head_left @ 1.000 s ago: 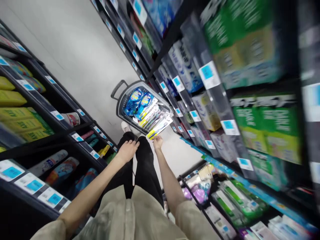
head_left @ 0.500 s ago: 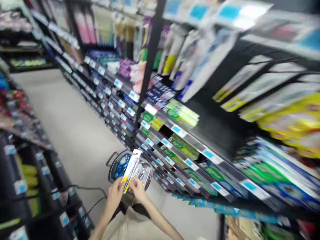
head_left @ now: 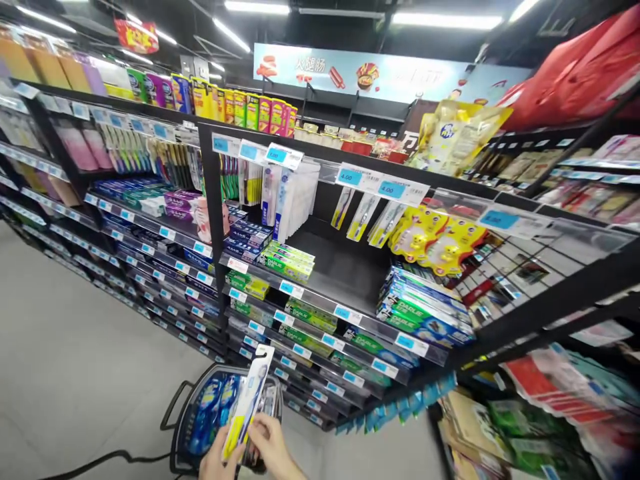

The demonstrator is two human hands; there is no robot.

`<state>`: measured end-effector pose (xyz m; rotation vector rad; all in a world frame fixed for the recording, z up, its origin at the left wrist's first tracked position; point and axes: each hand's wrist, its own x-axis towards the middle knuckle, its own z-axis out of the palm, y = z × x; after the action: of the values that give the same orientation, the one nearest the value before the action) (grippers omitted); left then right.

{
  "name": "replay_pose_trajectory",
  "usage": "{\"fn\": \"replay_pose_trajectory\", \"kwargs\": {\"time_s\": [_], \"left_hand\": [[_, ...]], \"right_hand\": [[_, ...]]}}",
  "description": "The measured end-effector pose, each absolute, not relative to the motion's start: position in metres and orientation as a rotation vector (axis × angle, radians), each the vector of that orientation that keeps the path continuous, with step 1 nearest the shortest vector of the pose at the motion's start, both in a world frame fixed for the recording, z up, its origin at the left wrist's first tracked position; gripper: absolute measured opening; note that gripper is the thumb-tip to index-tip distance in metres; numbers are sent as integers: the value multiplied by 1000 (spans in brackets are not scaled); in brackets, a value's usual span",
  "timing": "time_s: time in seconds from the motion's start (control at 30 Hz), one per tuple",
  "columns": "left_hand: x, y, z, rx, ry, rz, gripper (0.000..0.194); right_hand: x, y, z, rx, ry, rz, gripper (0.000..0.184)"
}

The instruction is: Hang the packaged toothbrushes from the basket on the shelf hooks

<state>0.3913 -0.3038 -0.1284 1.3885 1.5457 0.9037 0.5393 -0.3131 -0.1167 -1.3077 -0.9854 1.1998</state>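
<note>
A packaged toothbrush (head_left: pixel 251 393), white with a yellow lower end, is held tilted between my two hands in the lower middle of the head view. My left hand (head_left: pixel 219 459) grips its yellow end from the left, fingers closed. From the right, my right hand (head_left: pixel 273 445) pinches the pack's lower edge. Behind and below it is a dark shopping basket (head_left: pixel 176 435). Blue bottle-like packs (head_left: pixel 213 408) lie in the basket's left part. Clear packages in its right part are half hidden by the toothbrush pack and my right hand.
Ahead stands a black shelf unit (head_left: pixel 345 267) with toothpaste boxes (head_left: pixel 287 261) and hanging toothbrush packs (head_left: pixel 364 217). Yellow packs (head_left: pixel 417 233) hang at its right. Grey floor (head_left: pixel 100 347) stretches to the left. A black cable (head_left: pixel 107 457) reaches the basket.
My view has tilted up and turned, showing more of the shelf top and ceiling. The hands, toothbrush pack and basket now appear lower and larger. Both hands still grip the pack.
</note>
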Motion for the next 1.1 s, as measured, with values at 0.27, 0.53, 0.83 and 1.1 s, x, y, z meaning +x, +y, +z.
{"fn": "replay_pose_trajectory", "kwargs": {"time_s": [0.27,0.53,0.83,1.1], "left_hand": [[428,-279,-62,1173,1198,849,55],[394,-263,-27,1221,999,856,33],[293,-240,-58,1416,890,583,36],[270,-205,-101,1411,936,564,64]], "right_hand": [[570,-277,-53,-1314,-939,1056,50],[552,-249,-8,-1261,-930,1018,39],[507,-200,17,-1235,-798,752,35],[583,-172,131,-1312,-954,95,26]]}}
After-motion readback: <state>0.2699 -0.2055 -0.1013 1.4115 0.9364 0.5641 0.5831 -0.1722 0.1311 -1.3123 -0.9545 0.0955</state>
